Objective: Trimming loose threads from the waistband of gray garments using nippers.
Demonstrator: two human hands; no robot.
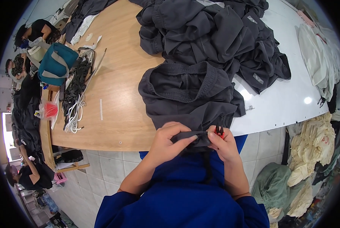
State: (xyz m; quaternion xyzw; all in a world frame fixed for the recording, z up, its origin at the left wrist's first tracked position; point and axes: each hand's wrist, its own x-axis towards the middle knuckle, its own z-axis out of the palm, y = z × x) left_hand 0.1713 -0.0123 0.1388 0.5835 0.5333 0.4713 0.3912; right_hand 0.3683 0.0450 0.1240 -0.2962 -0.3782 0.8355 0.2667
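Note:
A pair of dark grey trousers [167, 109] with a gathered elastic waistband lies at the table's front edge, its waist opening facing away from me. My left hand [169, 138] is closed on a fold of its near end, thumb pressed on the cloth. Close by on the right, my right hand [225, 146] pinches the same fold. Tucked in that hand are small thread snips [219, 132] with red on the handle and dark tips pointing up, away from the cloth. My fingers hide part of the held fold.
A heap of dark grey garments [215, 34] covers the far side. At left lie a teal bag [57, 64], black cords and white cords [75, 114]. A white table section [276, 102] adjoins at right. Cream cloth [312, 140] piles beyond it. Other people [37, 173] are at far left.

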